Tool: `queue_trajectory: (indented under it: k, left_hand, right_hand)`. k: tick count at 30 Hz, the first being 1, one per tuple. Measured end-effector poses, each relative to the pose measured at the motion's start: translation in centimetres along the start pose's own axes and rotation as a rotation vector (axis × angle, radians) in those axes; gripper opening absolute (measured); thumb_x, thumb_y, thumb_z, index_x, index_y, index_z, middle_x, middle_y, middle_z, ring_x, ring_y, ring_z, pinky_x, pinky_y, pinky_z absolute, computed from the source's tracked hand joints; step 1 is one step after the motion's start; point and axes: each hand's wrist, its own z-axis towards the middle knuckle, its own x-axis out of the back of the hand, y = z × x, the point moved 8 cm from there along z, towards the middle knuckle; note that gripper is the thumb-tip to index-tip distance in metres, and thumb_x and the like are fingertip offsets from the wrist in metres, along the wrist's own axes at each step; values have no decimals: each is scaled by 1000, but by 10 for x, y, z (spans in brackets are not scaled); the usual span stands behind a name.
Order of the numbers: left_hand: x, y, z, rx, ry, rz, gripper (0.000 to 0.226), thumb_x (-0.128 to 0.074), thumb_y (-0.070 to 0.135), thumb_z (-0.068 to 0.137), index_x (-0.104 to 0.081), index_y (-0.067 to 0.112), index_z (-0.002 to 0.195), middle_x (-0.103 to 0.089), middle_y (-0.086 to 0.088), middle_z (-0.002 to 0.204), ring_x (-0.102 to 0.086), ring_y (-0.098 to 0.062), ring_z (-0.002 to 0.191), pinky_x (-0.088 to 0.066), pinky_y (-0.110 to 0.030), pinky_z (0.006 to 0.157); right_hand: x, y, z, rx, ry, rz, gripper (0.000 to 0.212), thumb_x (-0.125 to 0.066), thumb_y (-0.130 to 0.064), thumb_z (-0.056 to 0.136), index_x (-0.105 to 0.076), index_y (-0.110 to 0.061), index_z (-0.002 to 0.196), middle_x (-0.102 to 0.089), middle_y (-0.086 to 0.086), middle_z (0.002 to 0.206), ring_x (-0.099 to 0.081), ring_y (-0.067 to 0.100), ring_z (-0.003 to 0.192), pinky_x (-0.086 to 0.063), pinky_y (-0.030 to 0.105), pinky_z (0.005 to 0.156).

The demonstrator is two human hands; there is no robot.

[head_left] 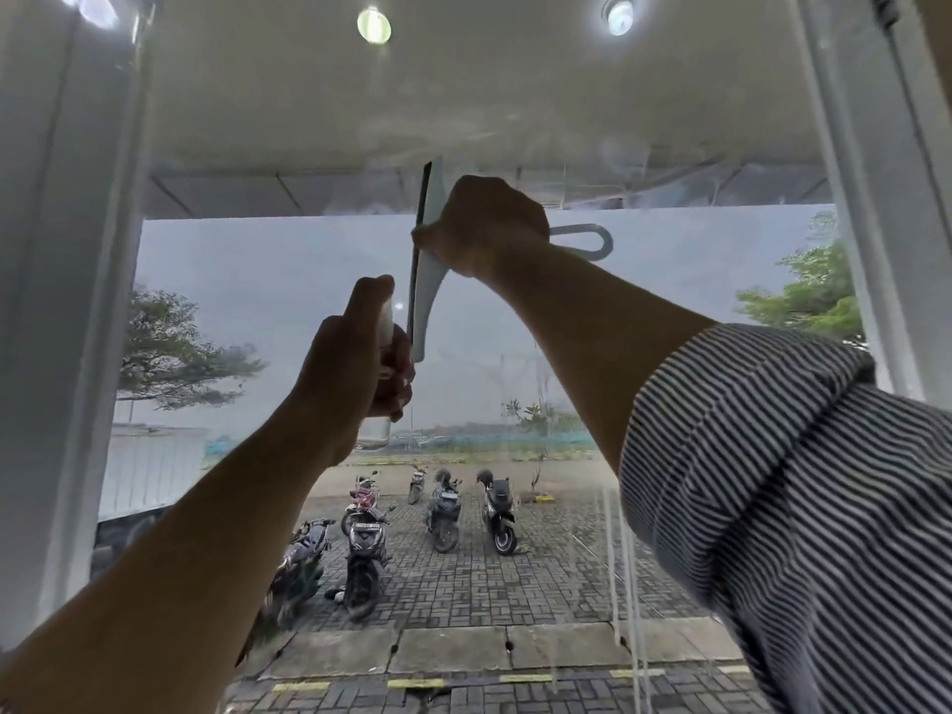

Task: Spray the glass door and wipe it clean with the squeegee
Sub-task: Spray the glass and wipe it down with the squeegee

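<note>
Here, right hand (484, 224) grips squeegee (425, 270), blade upright on the glass (257, 280); left hand (355, 373), just below-left, holds bottle (378, 430); open pane either side.

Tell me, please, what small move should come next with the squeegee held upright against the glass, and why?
Probably draw the squeegee sideways to the left across the glass door. The right hand holds it with the blade vertical, dark rubber edge facing left, and the pane looks hazy there. The left hand with the spray bottle sits just below the blade, so it should likely drop clear first.
</note>
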Motion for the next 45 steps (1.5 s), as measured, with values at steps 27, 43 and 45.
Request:
queue_trajectory:
  k: [27, 43, 45]
  left_hand:
    - [-124, 13, -2, 4, -102, -92, 67, -40, 54, 100, -50, 12, 48, -46, -5, 45, -42, -20, 41, -39, -27, 53]
    - [-141, 16, 1, 30, -90, -93, 61, -36, 51, 98, -44, 11, 54, -43, -5, 45, -38, -21, 41, -37, -26, 50]
    - [-140, 11, 3, 35, -53, -110, 55, -36, 47, 98, -41, 12, 56, -40, -4, 45, -35, -21, 41, -35, -26, 48]
  right_hand:
    - [70, 245, -62, -479, 33, 57, 52, -59, -62, 88, -50, -11, 82, -59, 2, 77, -55, 27, 75, -37, 31, 67]
    - [71, 225, -28, -366, 122, 168, 61, -53, -63, 91, -60, -11, 123, -67, 8, 116, -64, 30, 104, -43, 33, 78]
    - [74, 246, -35, -403, 136, 168, 64, -52, -63, 92, -58, -8, 125, -65, 5, 108, -63, 30, 101, -42, 33, 75]
